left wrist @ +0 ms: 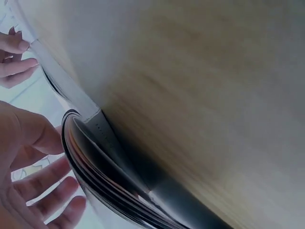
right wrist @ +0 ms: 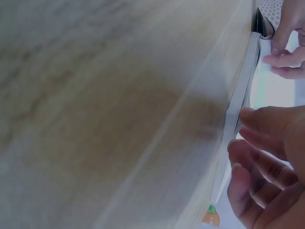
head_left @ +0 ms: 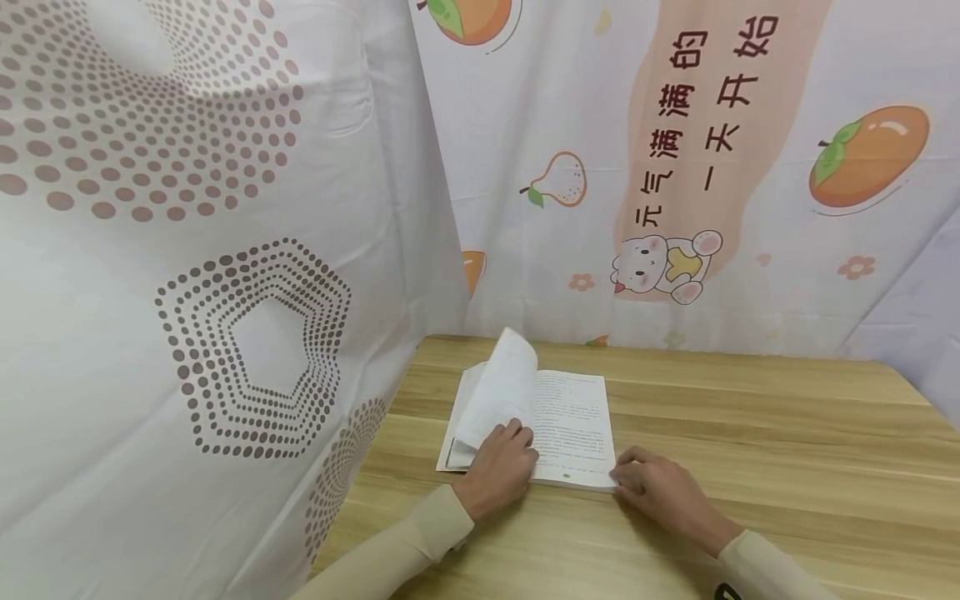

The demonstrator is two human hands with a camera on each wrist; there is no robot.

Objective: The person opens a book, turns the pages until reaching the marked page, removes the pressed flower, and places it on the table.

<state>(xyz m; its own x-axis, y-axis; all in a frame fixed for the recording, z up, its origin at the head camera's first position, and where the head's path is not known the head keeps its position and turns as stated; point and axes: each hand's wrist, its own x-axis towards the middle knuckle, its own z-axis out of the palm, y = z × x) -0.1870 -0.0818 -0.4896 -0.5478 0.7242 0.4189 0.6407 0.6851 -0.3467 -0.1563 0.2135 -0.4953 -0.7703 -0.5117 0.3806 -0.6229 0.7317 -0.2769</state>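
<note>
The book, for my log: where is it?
In the head view, the book lies below centre on the table, the right hand at its near-right corner.

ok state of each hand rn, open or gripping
Left hand: open, touching raised pages of the book.
Right hand: curled at the book's corner; grip can't be told.

From above, the head camera faces forward and down, the book (head_left: 573, 417) at five o'clock. Close in, both wrist views share its edge, the left showing the right hand (left wrist: 13, 67) at ten, the right the left hand (right wrist: 288, 59) at two.
</note>
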